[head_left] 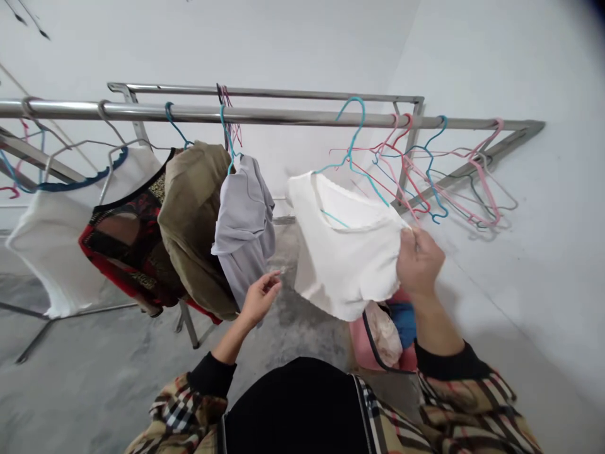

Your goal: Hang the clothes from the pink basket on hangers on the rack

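A white top (347, 252) hangs on a turquoise hanger (352, 148) hooked over the metal rail. My right hand (420, 258) is closed on the top's right shoulder, around the hanger's end, pulling the cloth out to the side. The hanger's left end lies inside the neckline. My left hand (258, 299) is apart from the top, in front of a light grey garment (243, 221). Its thumb and forefinger point forward with a small gap between them, and I see nothing held there.
The rail (293, 116) crosses the view, with an olive garment (196, 221), a red and black patterned top (127, 246) and another white garment (61, 239) at left. Pink, red and blue hangers (437, 170) hang at right. Below stands a pink container (362, 343) with cloth inside.
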The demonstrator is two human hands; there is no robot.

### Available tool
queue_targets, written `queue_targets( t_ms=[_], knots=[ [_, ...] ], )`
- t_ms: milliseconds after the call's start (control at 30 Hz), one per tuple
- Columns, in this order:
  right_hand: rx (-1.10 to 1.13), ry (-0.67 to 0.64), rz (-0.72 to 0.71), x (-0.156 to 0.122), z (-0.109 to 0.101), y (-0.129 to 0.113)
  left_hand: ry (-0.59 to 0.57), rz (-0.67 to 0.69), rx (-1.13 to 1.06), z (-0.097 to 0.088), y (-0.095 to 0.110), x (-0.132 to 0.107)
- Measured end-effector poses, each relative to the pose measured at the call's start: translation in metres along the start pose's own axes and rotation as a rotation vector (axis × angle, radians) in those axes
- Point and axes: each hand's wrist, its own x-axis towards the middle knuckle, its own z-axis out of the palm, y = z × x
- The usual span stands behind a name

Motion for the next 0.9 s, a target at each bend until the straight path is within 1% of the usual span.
queue_targets(
  t_ms=[133, 200, 267, 367, 433, 533, 600, 667, 700, 767, 833, 900],
  knots=[
    [0.047, -0.009, -0.048, 0.037, 0.050, -0.031, -0.084, 0.031, 0.048, 0.005, 0.003, -0.008],
    [0.045, -0.040, -0.058, 0.045, 0.071, -0.044, -0.110, 0.039, 0.067, 0.004, 0.003, -0.012],
    [0.026, -0.094, -0.069, 0.046, 0.088, -0.056, -0.129, 0.041, 0.078, 0.002, 0.003, -0.016],
    [0.000, -0.186, -0.062, 0.032, 0.107, -0.070, -0.152, 0.038, 0.080, -0.002, -0.002, -0.021],
    [0.012, -0.249, -0.048, 0.018, 0.115, -0.080, -0.177, 0.024, 0.080, -0.003, -0.005, -0.022],
    [0.103, -0.324, -0.037, -0.004, 0.118, -0.094, -0.250, 0.007, 0.093, 0.002, -0.011, -0.020],
    [0.190, -0.351, -0.036, -0.022, 0.113, -0.099, -0.324, 0.011, 0.106, 0.012, -0.015, -0.019],
    [0.254, -0.378, -0.013, -0.047, 0.104, -0.094, -0.416, 0.021, 0.115, 0.027, -0.021, -0.019],
    [0.269, -0.403, 0.019, -0.064, 0.098, -0.087, -0.467, 0.026, 0.115, 0.036, -0.024, -0.020],
    [0.258, -0.494, 0.132, -0.106, 0.084, -0.060, -0.568, 0.020, 0.115, 0.056, -0.031, -0.026],
    [0.172, -0.650, 0.314, -0.156, 0.064, -0.022, -0.651, -0.011, 0.119, 0.076, -0.037, -0.035],
    [-0.021, -0.836, 0.618, -0.204, 0.037, 0.023, -0.716, -0.061, 0.127, 0.094, -0.042, -0.044]
  ],
)
